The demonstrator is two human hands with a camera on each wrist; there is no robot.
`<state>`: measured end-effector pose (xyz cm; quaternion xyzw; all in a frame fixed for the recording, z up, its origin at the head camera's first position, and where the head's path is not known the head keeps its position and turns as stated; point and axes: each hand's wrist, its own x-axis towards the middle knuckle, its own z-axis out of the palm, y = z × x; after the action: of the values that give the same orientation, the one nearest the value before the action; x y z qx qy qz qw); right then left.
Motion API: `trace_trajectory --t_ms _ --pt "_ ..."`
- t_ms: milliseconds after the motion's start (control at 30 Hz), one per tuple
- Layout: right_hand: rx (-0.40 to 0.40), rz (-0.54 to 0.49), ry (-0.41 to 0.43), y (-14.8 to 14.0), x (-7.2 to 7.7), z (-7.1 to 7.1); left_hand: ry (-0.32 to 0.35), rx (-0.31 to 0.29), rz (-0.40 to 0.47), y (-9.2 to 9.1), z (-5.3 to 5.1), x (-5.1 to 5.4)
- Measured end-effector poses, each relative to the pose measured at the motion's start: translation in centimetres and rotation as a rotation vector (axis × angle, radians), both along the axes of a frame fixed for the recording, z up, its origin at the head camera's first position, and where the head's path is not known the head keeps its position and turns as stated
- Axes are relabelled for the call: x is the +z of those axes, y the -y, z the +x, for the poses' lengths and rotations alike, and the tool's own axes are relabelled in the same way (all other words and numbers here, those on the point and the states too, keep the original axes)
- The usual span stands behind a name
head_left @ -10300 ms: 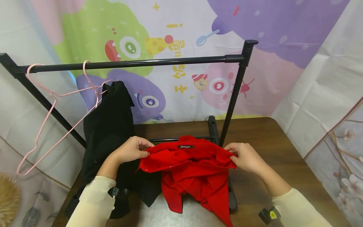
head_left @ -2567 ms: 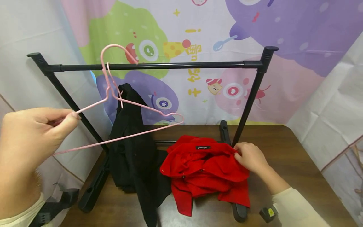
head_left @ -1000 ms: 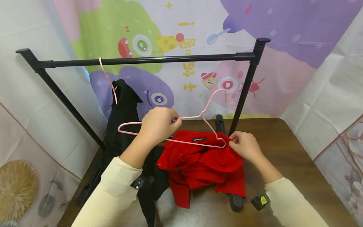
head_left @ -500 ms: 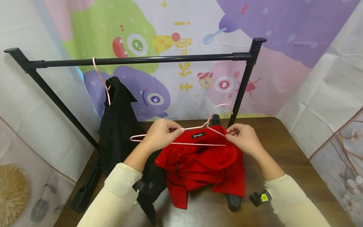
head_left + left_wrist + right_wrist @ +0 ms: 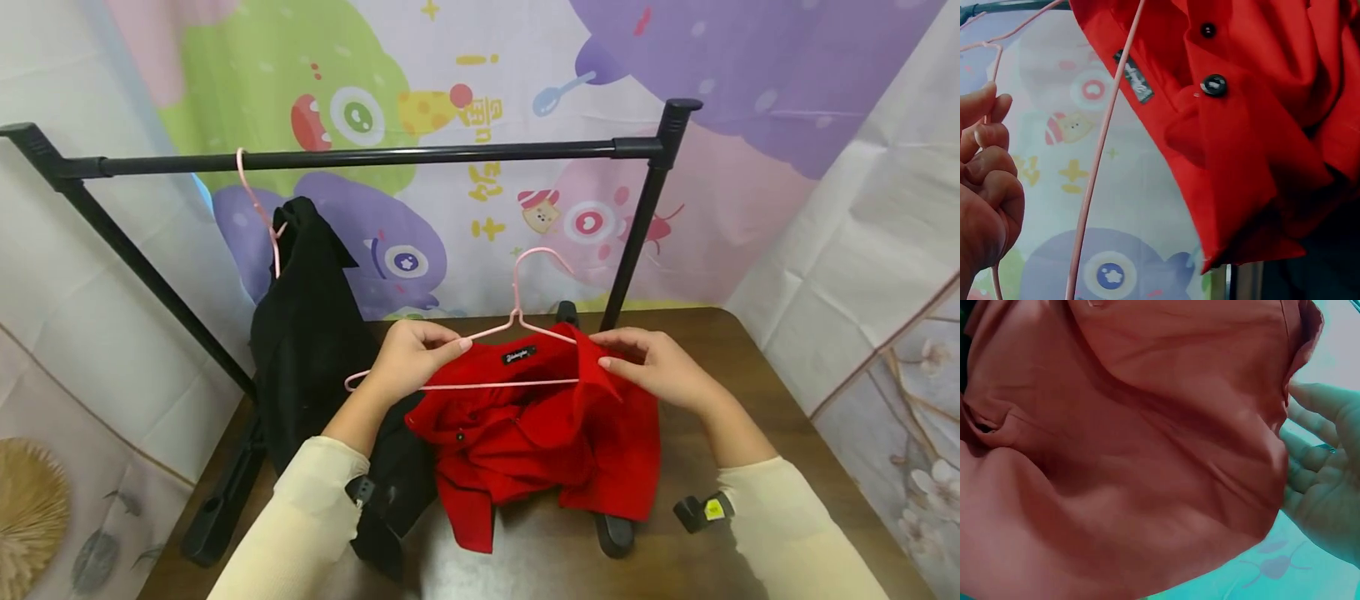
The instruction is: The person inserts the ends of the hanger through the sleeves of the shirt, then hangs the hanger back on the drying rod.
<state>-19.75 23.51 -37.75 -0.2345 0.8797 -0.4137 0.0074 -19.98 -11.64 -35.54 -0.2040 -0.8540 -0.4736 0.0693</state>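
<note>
My left hand (image 5: pixel 416 357) pinches one arm of a pink clothes hanger (image 5: pixel 517 287), whose hook points up. The hanger's far arm runs into the neck opening of a red shirt (image 5: pixel 517 454), so its right end is hidden under the cloth. At the shirt's right shoulder my right hand (image 5: pixel 656 368) pinches the fabric, thumb in front. A dark label (image 5: pixel 519 355) shows inside the collar. In the left wrist view the hanger's bottom bar (image 5: pixel 1094 169) crosses in front of the collar, and dark buttons (image 5: pixel 1214 85) show.
A black garment rack (image 5: pixel 420 156) stands on the wooden table (image 5: pixel 720 400). On its left part another pink hanger (image 5: pixel 255 196) carries a black garment (image 5: pixel 307 333) that drapes onto the table. A patterned cloth (image 5: pixel 480 75) hangs behind.
My left hand has let go of the shirt, taken the bare pink hanger off the rack and brought it right. The hanger's right end has gone inside the shirt's shoulder.
</note>
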Motion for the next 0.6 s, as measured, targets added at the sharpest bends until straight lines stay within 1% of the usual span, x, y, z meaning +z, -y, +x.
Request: trace_trajectory --t_ms 133,233,333,433,533,600 --pt "0.000 -0.060 -0.017 0.6 -0.1 0.2 0.011 -0.009 0.054 0.0 0.1 -0.6" --pt "-0.038 -0.109 -0.077 1.7 -0.1 0.5 -0.003 -0.012 0.075 -0.3 0.1 -0.9" --pt "-0.106 -0.148 -0.212 2.9 -0.3 0.9 -0.016 -0.001 0.093 -0.8 -0.1 -1.3" --pt "-0.152 -0.193 -0.378 3.8 -0.7 1.2 -0.018 0.019 0.109 -1.2 -0.2 -1.8" --pt "-0.162 -0.225 -0.545 4.3 -1.0 1.2 -0.012 0.034 0.125 -1.6 -0.3 -2.1" --pt "-0.158 -0.212 -0.655 4.6 -1.1 1.2 -0.001 0.052 0.139 -1.9 -0.3 -2.2"
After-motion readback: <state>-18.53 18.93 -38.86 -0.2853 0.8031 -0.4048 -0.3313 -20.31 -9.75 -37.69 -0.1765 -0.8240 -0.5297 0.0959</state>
